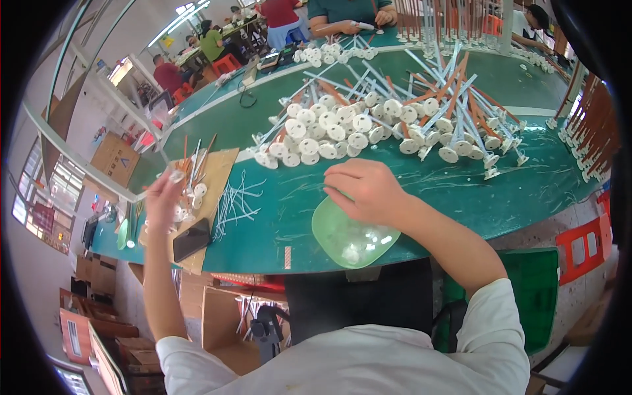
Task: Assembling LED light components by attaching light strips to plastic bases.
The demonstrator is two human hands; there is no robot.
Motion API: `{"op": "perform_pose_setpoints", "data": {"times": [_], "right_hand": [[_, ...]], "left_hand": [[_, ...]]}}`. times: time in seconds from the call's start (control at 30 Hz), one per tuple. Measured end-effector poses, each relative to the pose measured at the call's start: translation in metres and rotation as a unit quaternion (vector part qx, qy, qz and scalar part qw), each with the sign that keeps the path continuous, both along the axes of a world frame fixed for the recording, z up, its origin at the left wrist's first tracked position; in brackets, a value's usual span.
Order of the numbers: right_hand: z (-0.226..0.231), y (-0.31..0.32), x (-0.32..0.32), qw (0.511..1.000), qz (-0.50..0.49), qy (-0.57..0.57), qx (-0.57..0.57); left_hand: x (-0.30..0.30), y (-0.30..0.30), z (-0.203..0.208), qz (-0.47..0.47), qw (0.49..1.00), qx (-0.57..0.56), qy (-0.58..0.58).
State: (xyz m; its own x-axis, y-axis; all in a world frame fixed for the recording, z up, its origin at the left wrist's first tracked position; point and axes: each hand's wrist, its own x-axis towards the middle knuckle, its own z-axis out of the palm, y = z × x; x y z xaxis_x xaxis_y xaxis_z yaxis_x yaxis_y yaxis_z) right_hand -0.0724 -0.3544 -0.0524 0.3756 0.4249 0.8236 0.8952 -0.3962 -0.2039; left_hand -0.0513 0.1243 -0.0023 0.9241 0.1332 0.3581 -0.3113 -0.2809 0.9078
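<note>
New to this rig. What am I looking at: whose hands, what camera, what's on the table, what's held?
No machine here: the hands are bare and belong to the person wearing the camera. The single picture comes from the left of two head-worn fisheye cameras looking down, so straight edges bend near the rim. On the green table lies a big pile of rods with white discs. To the left are cardboard, a dark phone and thin strips. The left hand holds a white piece, too blurred to identify. The right hand is over the green bowl; I can't tell if it holds anything.
</note>
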Motion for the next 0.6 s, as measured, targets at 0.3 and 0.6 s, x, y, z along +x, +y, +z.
{"op": "perform_pose_setpoints", "data": {"times": [0.3,0.6], "right_hand": [[0.012,0.003,-0.008,0.986,-0.029,-0.105,0.122],[0.002,0.004,-0.002,0.982,-0.011,-0.149,0.118]], "left_hand": [[-0.006,-0.25,-0.048,-0.409,0.834,-0.353,0.116],[-0.003,-0.266,-0.066,-0.506,0.787,-0.318,0.154]]}}
